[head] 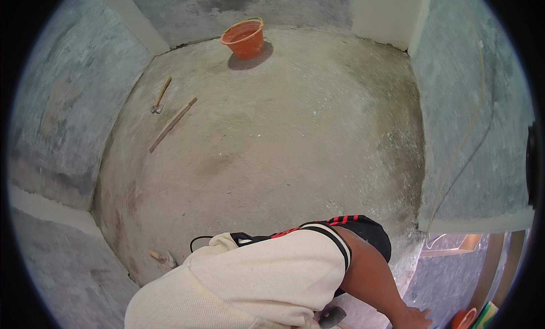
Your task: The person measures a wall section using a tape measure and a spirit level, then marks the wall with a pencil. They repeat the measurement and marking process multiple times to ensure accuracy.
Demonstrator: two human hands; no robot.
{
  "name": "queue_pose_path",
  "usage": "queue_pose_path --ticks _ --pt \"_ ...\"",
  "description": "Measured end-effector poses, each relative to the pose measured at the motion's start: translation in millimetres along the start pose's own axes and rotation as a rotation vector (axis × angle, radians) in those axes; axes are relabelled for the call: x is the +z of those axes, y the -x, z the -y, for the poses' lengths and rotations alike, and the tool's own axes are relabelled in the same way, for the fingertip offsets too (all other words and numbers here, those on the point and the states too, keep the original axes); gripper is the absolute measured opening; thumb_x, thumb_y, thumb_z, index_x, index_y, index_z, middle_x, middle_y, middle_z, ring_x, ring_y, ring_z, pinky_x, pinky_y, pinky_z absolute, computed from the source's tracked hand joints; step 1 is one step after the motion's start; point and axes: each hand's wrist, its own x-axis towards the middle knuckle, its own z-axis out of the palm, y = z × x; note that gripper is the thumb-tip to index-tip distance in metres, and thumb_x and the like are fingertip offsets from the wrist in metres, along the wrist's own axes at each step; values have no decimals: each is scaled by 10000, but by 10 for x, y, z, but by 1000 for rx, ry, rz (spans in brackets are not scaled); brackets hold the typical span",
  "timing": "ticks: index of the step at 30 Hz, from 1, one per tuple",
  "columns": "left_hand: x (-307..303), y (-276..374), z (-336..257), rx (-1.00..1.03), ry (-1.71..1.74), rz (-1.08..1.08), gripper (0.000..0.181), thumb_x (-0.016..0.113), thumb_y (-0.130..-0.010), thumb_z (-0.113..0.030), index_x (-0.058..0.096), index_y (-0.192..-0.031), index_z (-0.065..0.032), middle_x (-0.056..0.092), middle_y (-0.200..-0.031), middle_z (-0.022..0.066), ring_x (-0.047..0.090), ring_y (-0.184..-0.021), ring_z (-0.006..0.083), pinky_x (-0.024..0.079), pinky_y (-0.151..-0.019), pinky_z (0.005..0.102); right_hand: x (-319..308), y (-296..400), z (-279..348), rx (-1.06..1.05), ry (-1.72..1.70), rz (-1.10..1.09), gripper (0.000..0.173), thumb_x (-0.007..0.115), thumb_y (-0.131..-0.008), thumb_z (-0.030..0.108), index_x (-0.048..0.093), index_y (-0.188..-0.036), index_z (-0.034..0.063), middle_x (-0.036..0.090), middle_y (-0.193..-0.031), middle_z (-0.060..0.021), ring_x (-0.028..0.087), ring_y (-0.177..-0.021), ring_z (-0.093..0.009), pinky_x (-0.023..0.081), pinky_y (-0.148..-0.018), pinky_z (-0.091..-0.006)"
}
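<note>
My right hand [412, 318] reaches down at the lower right, partly cut off by the bottom edge of the view. Its visible fingers are apart, and I see nothing held in them. The bare forearm comes out of a cream sleeve with dark trim. Left of this hand, the black head of a mallet [332, 317] shows just below the sleeve. To the hand's right are an orange container [464, 318] and a green and yellow packet [485, 315]. My left hand is out of view.
An orange bucket [249, 43] stands near the far wall. A wooden-handled tool [163, 92] and a wooden strip [172, 125] lie on the rough floor at left. Nearer, a trowel-like tool [164, 258] lies beside my clothing. A cable [466, 156] hangs along the right wall, above an opening.
</note>
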Motion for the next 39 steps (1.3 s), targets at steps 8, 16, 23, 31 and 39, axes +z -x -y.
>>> queue_pose_path --ticks 8,16,23,31,39 --pt "-38 78 14 63 -39 -11 755 879 -623 -343 531 -1243 -90 690 -1021 261 683 -949 472 526 -878 537 177 145 101 -40 14 21 402 498 -1067 383 565 -1272 44 614 -1149 -61 593 -1108 -174 460 -1039 -389" --pt "-46 -2 -9 110 -87 151 737 873 -631 -349 554 -1242 -87 654 -1121 296 659 -1001 485 538 -885 536 277 273 229 2 11 -1 320 484 -1088 331 583 -1191 45 606 -1053 -57 582 -1025 -160 451 -1028 -387" --pt "-247 168 -93 24 -32 127 750 869 -652 -324 532 -1279 -86 543 -1311 313 640 -1071 473 530 -920 532 205 153 102 -19 18 -151 325 470 -1113 332 602 -1125 35 573 -943 -13 540 -901 -126 446 -893 -330" --pt "-322 250 -139 35 35 138 768 879 -699 -147 403 -1283 -1 430 -1255 297 676 -950 445 546 -816 517 -44 124 57 -22 74 -67 402 473 -1108 380 616 -1176 10 574 -944 -11 542 -874 -111 447 -805 -289" --pt "-279 274 -112 54 35 87 741 875 -715 -164 406 -1268 -8 445 -1222 296 669 -937 454 541 -800 522 56 124 101 -18 94 -60 427 474 -1106 387 606 -1215 -4 566 -911 -1 529 -812 -92 443 -724 -260"
